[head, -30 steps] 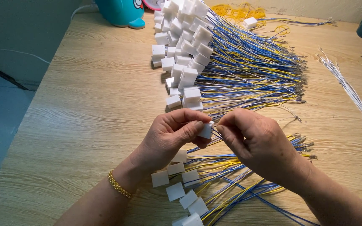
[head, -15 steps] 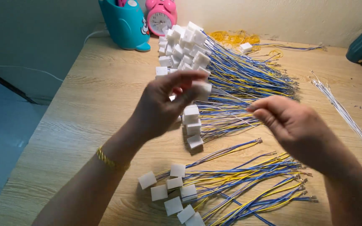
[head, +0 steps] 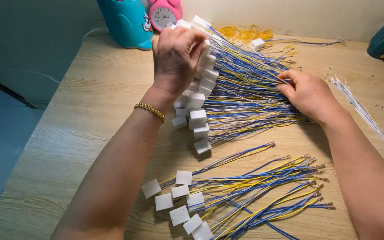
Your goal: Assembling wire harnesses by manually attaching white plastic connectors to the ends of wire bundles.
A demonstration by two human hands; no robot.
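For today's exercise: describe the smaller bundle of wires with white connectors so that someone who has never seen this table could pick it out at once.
Start at the wooden table and find the big stack of blue and yellow wires that the left hand and right hand rest on. Nearer the person lies the smaller bundle. Unlike the stack, it is loosely fanned, untouched, its white connectors scattered flat.

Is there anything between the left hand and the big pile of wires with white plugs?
Nothing visible. The left hand already rests on the white plugs of the big pile, and the right hand lies on its wires.
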